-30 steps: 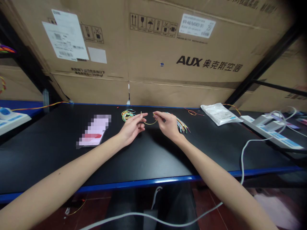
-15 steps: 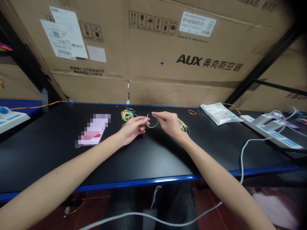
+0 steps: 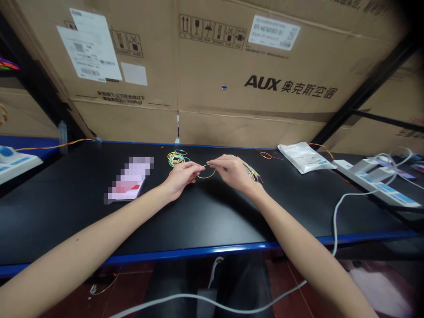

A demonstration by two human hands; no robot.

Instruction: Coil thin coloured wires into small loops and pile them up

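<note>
A thin yellow wire point(image 3: 207, 177) hangs in a small loop between my two hands. My left hand point(image 3: 183, 177) pinches one part of it between thumb and forefinger. With closed fingertips, my right hand point(image 3: 232, 170) grips another part a short way to the right. A short straight piece of yellow shows between the two pinches, too small to make out in detail. Behind my left hand lies a coil of coloured wires point(image 3: 175, 159), partly covered by it. A bundle of loose coloured wires point(image 3: 253, 171) lies beyond my right hand, which hides part of it.
A phone point(image 3: 130, 181) lies on the black table point(image 3: 198, 221) at the left. Toward the back right are a white plastic packet point(image 3: 303, 157), a thin orange wire point(image 3: 266, 155) and a power strip point(image 3: 377, 181) with a cable. A large cardboard box point(image 3: 205, 57) stands behind.
My hands have come closer, their fingertips nearly meeting. The wire ends, apart before, now line up between the fingers, and the yellow loop sits slightly further left.
</note>
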